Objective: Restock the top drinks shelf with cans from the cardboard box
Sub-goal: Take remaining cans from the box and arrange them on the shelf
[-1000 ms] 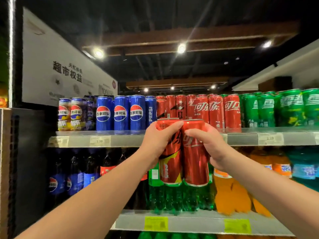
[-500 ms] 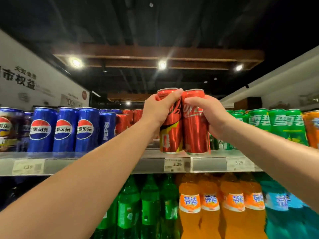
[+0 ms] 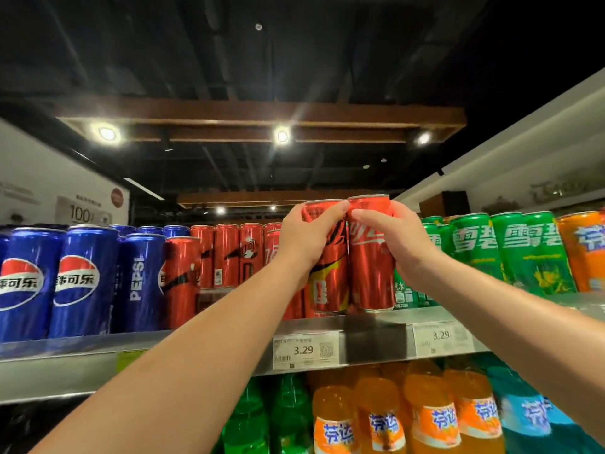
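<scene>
A person's left hand (image 3: 304, 237) and right hand (image 3: 396, 244) each grasp one tall red can near its top, fingers curled round the upper half, at the front edge of the top shelf (image 3: 376, 337) of a shop drinks display. The left can (image 3: 327, 286) and the right can (image 3: 371, 280) stand upright and pressed side by side, bases at the shelf's front lip; whether they rest on it cannot be told. The open slot appears to lie straight beyond the hands, between the row of red cans (image 3: 226, 257) just left of the left hand and the green cans (image 3: 523, 250) right of the right hand. Both hands sit level and equally near it, so the likely move is a push away from the body with the long axes kept vertical. Blue cans (image 3: 82, 280) stand farther left. A price tag (image 3: 306, 350) hangs below the hands. The cardboard box is out of view.
</scene>
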The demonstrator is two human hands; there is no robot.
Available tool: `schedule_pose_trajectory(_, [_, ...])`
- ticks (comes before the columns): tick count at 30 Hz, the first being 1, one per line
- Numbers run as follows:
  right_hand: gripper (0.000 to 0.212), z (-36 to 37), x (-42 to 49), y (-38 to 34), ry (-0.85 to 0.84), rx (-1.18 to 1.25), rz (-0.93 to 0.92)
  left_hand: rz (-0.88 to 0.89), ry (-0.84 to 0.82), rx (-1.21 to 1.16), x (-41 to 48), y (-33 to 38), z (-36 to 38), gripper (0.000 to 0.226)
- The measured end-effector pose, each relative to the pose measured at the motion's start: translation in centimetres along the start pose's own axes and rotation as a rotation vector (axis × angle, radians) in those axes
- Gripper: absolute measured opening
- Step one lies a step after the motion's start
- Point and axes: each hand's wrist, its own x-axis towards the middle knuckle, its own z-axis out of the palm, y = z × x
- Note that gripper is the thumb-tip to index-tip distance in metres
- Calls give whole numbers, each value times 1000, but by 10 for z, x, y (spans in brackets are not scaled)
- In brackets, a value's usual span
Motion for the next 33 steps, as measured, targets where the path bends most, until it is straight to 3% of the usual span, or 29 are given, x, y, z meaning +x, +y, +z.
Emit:
schedule_pose_trajectory(4, [39, 1, 4, 5, 7, -21, -12, -20, -19, -14, 3, -7, -1, 41])
schedule_pose_trajectory(8, [42, 1, 5, 12, 29, -25, 15, -34, -18, -1, 5, -11, 0, 40])
schedule_pose_trajectory(12, [42, 0, 8, 16, 57, -32, 19, -67, -15, 59, 3, -18, 4, 56])
schedule_pose_trajectory(18, [43, -1, 7, 20, 47, -25, 36, -98, 20, 76, -5, -19, 8, 52])
schedule_pose_trajectory(21, [39, 0, 2, 27, 26, -43, 48, -107, 29, 67, -8, -19, 6, 70])
schedule_pose_trajectory(27, [31, 3, -1, 32, 47, -50, 54, -89, 65, 118, -11, -17, 9, 84])
schedule_pose_trajectory(33, [45, 3, -4, 36, 119, -87, 58, -59, 160, 137, -16, -18, 6, 58])
